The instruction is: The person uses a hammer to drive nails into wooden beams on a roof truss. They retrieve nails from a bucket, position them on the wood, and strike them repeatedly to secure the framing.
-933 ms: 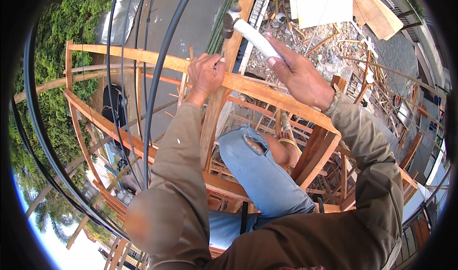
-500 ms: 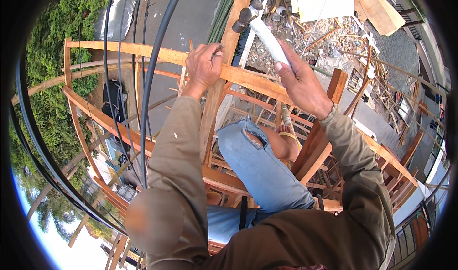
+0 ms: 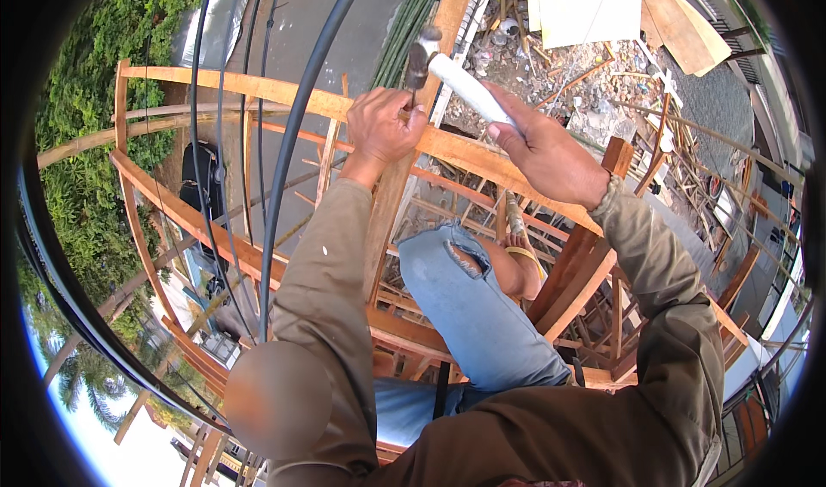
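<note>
My right hand (image 3: 551, 151) is closed round the white handle of a hammer (image 3: 471, 89). The hammer's dark head is just above my left hand (image 3: 385, 130), over the top of a thin nail (image 3: 413, 98). My left fingers pinch that nail upright at the long wooden beam (image 3: 477, 153), where it crosses another timber (image 3: 389, 216). The nail's lower end is hidden by my fingers.
Black cables (image 3: 297, 126) hang close on my left. Open wooden framing (image 3: 198, 220) surrounds my legs in blue jeans (image 3: 473, 306), high above the ground. Rubble (image 3: 568, 83), pale sheets (image 3: 585, 5) and green poles (image 3: 413, 27) lie below.
The hammer has come down and left, its head now over the nail. My left hand shows slightly further right as the view shifts, still pinching.
</note>
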The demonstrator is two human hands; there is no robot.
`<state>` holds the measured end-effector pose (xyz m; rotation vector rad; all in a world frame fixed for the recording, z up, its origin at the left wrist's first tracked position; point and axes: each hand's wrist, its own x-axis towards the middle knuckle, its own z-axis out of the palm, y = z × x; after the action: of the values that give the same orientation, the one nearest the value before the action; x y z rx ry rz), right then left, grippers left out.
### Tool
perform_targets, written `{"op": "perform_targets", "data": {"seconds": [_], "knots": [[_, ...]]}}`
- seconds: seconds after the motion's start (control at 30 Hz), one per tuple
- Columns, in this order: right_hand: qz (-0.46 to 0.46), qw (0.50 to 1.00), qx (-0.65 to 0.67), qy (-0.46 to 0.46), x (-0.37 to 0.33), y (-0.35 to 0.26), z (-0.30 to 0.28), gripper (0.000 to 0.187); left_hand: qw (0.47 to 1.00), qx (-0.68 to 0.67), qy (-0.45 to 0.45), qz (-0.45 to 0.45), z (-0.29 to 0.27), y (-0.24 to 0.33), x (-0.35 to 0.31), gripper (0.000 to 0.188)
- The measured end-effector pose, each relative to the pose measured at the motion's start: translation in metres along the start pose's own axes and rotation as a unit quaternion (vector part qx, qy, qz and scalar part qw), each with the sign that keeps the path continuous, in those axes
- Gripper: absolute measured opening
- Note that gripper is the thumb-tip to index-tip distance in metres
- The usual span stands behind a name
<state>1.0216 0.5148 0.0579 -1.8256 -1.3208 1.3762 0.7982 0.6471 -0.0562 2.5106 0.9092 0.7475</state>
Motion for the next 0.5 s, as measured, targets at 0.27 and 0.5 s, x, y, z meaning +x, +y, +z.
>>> {"op": "perform_targets", "data": {"seconds": [0.27, 0.5], "knots": [[-0.022, 0.999, 0.022, 0.034, 0.004, -0.003, 0.002, 0.054, 1.0, -0.012, 0.003, 0.001, 0.003, -0.001, 0.002, 0.013], [0.021, 0.992, -0.002, 0.127, -0.033, 0.038, 0.028, 0.042, 0.999, -0.01, -0.007, -0.038, -0.001, -0.003, -0.006, 0.016]]}}
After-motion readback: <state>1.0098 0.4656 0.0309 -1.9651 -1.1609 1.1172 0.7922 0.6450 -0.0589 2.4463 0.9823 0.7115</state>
